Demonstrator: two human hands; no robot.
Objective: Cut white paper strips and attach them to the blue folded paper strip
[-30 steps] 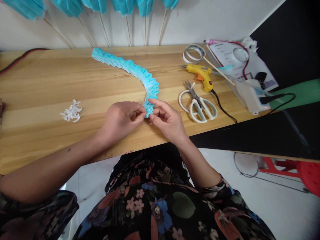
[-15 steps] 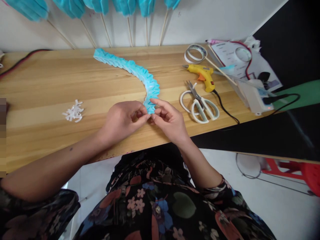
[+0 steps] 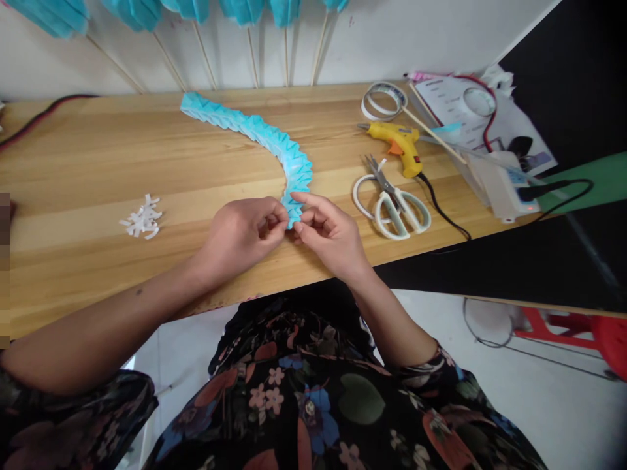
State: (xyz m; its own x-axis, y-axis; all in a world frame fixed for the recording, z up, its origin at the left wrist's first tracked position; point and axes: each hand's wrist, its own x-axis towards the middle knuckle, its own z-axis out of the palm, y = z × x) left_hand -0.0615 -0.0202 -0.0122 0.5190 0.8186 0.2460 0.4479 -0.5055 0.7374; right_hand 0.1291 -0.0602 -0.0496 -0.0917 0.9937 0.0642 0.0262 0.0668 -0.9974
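A long strip of pleated blue paper (image 3: 259,130) curves across the wooden table, from near the wall down to its near end between my hands. My left hand (image 3: 245,232) is closed in a pinch at the left side of that near end. From the right, my right hand (image 3: 333,235) grips the same end, thumb below and index finger lying over the folds. The fingertips hide part of the strip's tip. White-handled scissors (image 3: 401,212) lie partly open to the right, over a white ring (image 3: 359,196).
A yellow glue gun (image 3: 399,143) and tape rolls (image 3: 385,101) lie at the right, near a white power strip (image 3: 507,186) and papers. White paper scraps (image 3: 143,219) sit left on the table (image 3: 88,163). Blue paper bundles on sticks (image 3: 287,59) lean against the wall.
My left fingertips have drawn slightly left, away from the right thumb, and more of the strip's near end shows. The view has shifted a little.
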